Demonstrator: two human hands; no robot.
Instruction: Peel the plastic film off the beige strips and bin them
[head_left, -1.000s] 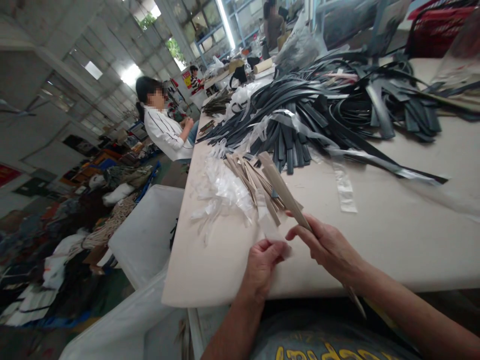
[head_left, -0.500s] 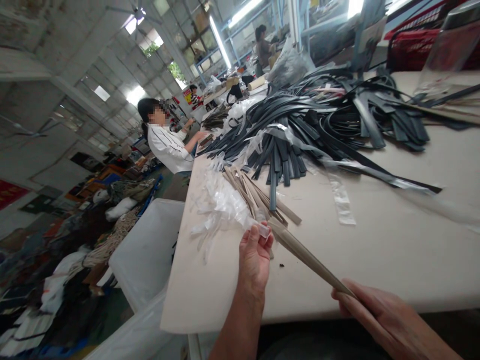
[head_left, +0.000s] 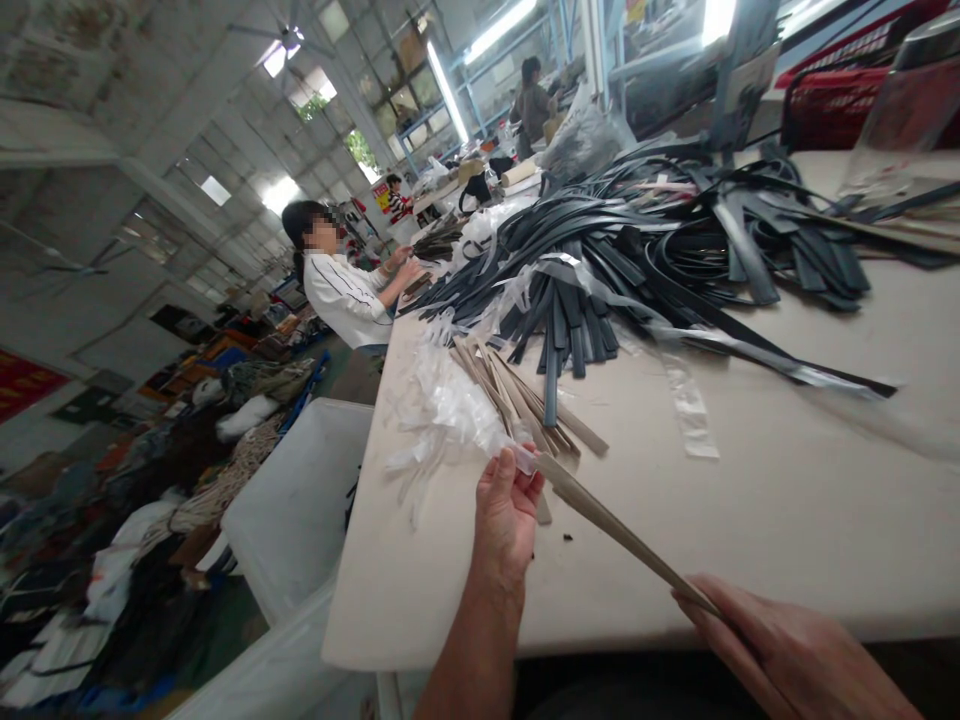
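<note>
Plastic film (head_left: pixel 526 461) is pinched in my left grip (head_left: pixel 508 505); my right grip (head_left: pixel 780 632), over the counter (head_left: pixel 637 605)'s near edge, clamps tan strips (head_left: pixel 616 519).

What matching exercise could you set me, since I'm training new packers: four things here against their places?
Things:
1. white plastic tub
2. long, tapering tan strip piece
3. small clear plastic piece
4. heap of flat black strips

Places:
A. pinched in the left hand
B. across the far part of the pale table
C. beside the table's left edge
D. in the right hand

Pairs: 1-C, 2-D, 3-A, 4-B
</note>
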